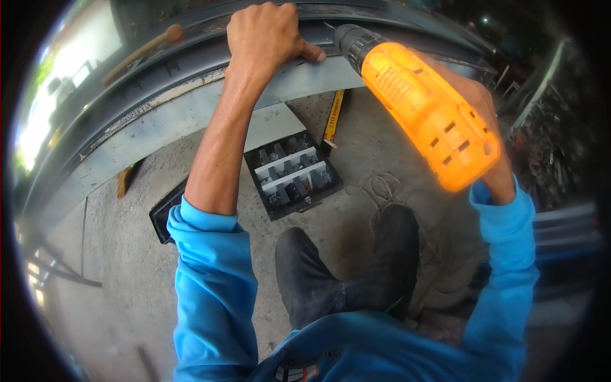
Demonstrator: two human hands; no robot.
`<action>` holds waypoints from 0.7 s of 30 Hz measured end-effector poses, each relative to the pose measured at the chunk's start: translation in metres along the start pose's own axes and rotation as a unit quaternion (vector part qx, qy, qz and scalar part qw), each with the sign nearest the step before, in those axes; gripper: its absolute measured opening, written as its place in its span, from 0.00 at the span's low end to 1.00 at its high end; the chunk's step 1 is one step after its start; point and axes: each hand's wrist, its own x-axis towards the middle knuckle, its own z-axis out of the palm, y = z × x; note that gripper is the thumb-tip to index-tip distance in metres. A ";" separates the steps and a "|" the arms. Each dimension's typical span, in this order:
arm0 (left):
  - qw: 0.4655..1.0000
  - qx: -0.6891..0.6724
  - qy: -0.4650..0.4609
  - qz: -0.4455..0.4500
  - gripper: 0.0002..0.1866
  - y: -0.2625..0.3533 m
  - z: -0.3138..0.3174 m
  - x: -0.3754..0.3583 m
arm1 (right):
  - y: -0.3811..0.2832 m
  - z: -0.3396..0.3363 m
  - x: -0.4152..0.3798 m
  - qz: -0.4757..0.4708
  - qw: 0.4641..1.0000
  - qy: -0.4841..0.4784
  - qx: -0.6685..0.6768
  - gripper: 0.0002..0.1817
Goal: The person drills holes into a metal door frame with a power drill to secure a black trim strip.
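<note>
My left hand [267,35] grips a long dark metal bar [191,69] at the top of the view, its fingers closed over the far side and the thumb along the near side. A yellow-orange power drill [423,108] is in my right hand [474,95], whose fingers are mostly hidden behind the drill body. The black chuck [356,44] points up and left, with a thin bit [329,26] overlapping the dark bar just right of my left thumb. A pale strip [184,118] runs along the bar's near side.
On the concrete floor lies an open case [299,207] with small hardware in its compartments. Beside it are a yellow level-like bar [333,118] and a looped cord [382,191]. A black tray [159,216] sits left. A wooden handle [141,56] rests at upper left.
</note>
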 end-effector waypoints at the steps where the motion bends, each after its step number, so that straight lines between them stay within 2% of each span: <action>1: 1.000 -0.002 -0.001 -0.001 0.44 0.000 0.001 -0.001 | 0.000 -0.001 -0.001 0.007 1.000 -0.010 -0.001 0.39; 5: 1.000 -0.002 -0.013 -0.008 0.45 0.002 -0.004 0.002 | -0.009 0.002 0.001 -0.012 0.999 0.012 -0.028 0.36; 7: 0.999 0.015 -0.025 -0.013 0.45 0.002 -0.006 0.001 | -0.015 0.003 0.005 0.038 0.998 -0.007 -0.046 0.35; 9: 1.000 0.008 0.004 -0.006 0.46 0.002 -0.006 -0.001 | -0.016 0.002 0.006 0.036 0.999 -0.004 -0.041 0.34; 12: 1.000 -0.005 -0.010 -0.016 0.46 0.003 -0.007 -0.001 | -0.014 0.001 0.004 0.038 0.999 -0.001 -0.031 0.34; 15: 1.000 0.006 0.016 -0.004 0.45 0.002 -0.005 -0.001 | -0.006 0.002 0.000 0.035 0.999 0.007 -0.015 0.35; 17: 1.000 0.008 -0.001 -0.007 0.45 0.001 -0.003 0.000 | -0.006 0.006 0.000 -0.014 1.000 0.024 0.004 0.38; 21: 1.000 0.012 -0.006 -0.009 0.45 -0.001 0.004 0.002 | -0.014 0.006 0.002 0.024 0.999 0.000 -0.049 0.40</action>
